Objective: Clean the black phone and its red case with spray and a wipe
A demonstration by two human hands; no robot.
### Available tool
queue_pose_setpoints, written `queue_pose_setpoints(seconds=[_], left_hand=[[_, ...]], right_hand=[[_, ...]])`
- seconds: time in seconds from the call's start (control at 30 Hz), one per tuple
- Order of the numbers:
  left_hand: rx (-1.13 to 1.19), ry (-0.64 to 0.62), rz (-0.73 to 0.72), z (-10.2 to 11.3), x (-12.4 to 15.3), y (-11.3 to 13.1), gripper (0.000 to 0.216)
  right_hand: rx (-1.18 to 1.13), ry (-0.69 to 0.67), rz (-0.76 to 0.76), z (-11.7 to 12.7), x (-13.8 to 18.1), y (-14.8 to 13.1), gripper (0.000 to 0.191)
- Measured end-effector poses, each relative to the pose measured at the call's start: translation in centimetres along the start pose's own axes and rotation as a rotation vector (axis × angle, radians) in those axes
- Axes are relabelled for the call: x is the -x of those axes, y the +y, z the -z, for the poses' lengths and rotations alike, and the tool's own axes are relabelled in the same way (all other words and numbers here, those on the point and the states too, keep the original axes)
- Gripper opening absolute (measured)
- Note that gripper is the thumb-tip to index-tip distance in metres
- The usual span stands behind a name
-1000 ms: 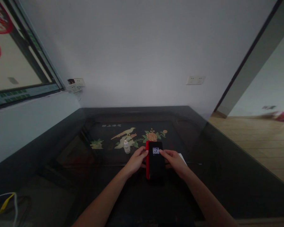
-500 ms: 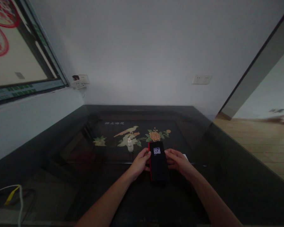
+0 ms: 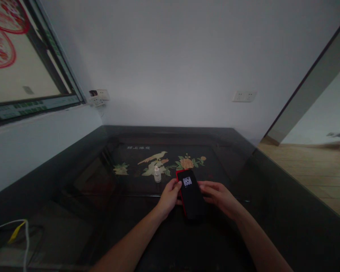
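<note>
A smartphone [image 3: 192, 196] with a red edge and a dark screen, lit digits reading 0958, is held slightly tilted above the table. My left hand [image 3: 171, 195] grips its left side, thumb on the edge and fingers passing beneath. On the other side my right hand [image 3: 217, 194] has its fingers closed together against the phone's right edge; its palm is hidden. A small clear bottle with a white cap [image 3: 157, 174] stands upright beyond my left hand, apart from it.
The glossy black table [image 3: 124, 211] carries an inlaid bird and flower picture [image 3: 153, 158]. A white cable [image 3: 27, 241] with a yellow tag [image 3: 15, 232] lies at the near left. Wall sockets [image 3: 244, 96] sit behind the table, and a window [image 3: 31, 56] is at the left.
The phone has turned a little, its top end leaning left. A white bit seen beside my right hand earlier is no longer visible. The view has shifted slightly.
</note>
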State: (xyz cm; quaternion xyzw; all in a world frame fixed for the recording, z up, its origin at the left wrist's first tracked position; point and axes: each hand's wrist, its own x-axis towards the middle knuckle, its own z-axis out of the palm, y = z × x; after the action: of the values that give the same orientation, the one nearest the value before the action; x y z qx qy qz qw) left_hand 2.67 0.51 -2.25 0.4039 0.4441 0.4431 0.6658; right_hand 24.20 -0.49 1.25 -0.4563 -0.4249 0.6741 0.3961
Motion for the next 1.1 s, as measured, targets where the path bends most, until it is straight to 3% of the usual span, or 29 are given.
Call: queue_pose_setpoints(seconds=[0.17, 0.37, 0.47, 0.57, 0.67, 0.73, 0.87, 1.1], left_hand=[[0.112, -0.026, 0.036, 0.1, 0.0, -0.2, 0.042], [0.249, -0.149, 0.051, -0.1, 0.4, 0.0, 0.037], [0.241, -0.106, 0.033, 0.0, 0.2, 0.0, 0.034], [0.253, -0.052, 0.000, 0.0, -0.2, 0.0, 0.032], [0.280, -0.009, -0.014, 0.2, -0.5, 0.2, 0.032], [0.269, 0.004, -0.014, 0.4, -0.6, 0.2, 0.033], [0.174, 0.036, -0.033, 0.8, -0.7, 0.2, 0.042], [0.106, 0.080, -0.063, 0.6, -0.4, 0.7, 0.052]], right_hand=[[-0.007, -0.040, 0.045, 0.3, -0.3, 0.4, 0.057], [0.014, 0.131, 0.121, 0.2, -0.4, 0.5, 0.046], [0.025, 0.127, 0.207, -0.1, -0.6, 0.6, 0.044], [0.071, 0.212, 0.380, -0.2, -0.9, 0.5, 0.042], [0.101, 0.251, 0.319, -0.1, -0.8, 0.4, 0.042], [0.097, 0.161, 0.150, 0.0, -0.5, 0.3, 0.045], [0.040, -0.197, -0.122, -0.1, 0.4, 0.6, 0.048], [0.095, -0.354, -0.157, -0.1, 0.4, 1.6, 0.052]])
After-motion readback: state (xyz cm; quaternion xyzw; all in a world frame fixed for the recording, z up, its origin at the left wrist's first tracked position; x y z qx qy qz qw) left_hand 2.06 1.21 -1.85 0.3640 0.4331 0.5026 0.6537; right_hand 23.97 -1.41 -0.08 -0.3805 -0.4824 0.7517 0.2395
